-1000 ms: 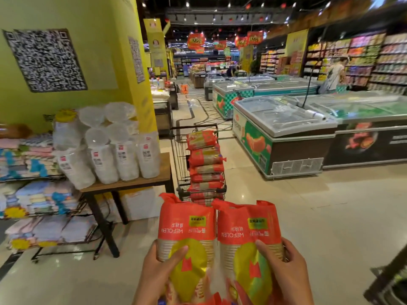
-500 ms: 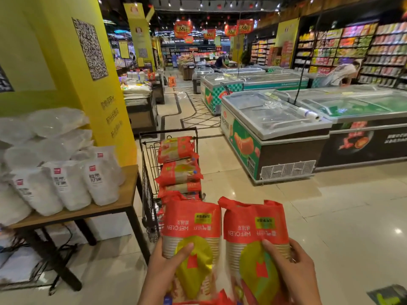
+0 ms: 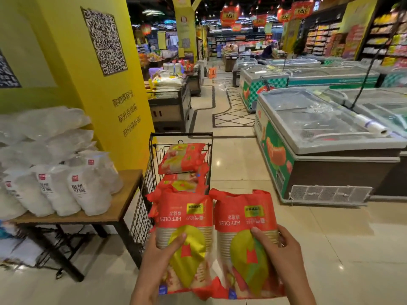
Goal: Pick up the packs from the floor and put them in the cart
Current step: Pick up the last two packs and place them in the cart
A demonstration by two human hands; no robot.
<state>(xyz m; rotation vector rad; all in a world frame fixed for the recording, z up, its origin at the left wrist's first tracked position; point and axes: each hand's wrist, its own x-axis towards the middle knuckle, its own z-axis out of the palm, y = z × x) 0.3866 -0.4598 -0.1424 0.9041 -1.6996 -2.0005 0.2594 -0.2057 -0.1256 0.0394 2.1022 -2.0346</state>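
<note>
The left hand (image 3: 157,264) grips the left pack (image 3: 184,241) from its outer side, thumb laid across the yellow patch on the front and fingers curled behind; the right hand (image 3: 284,260) grips the right pack (image 3: 245,238) the same way, thumb on the front and fingers wrapped round its outer edge; both hands are clamped on their packs. The 2 packs are red and yellow with clear windows showing stacked paper cups, held side by side, touching along their inner edges, with the printed text upside down to the camera; they are in the air, off the floor (image 3: 330,249), just in front of the near end of the cart (image 3: 152,170). The cart is a black wire trolley standing just beside the yellow pillar (image 3: 103,100); inside it lie more red packs (image 3: 182,158) of the same kind, stacked flat one upon another up to near the rim; how many cannot be told. To the left of the cart stands a wooden worktop (image 3: 123,194) on black legs, loaded with white bagged goods (image 3: 66,177). To the right, well apart from the cart, is a row of glass-topped chest freezers (image 3: 319,133); a roll of clear bags (image 3: 372,126) lies on the nearest lid.
</note>
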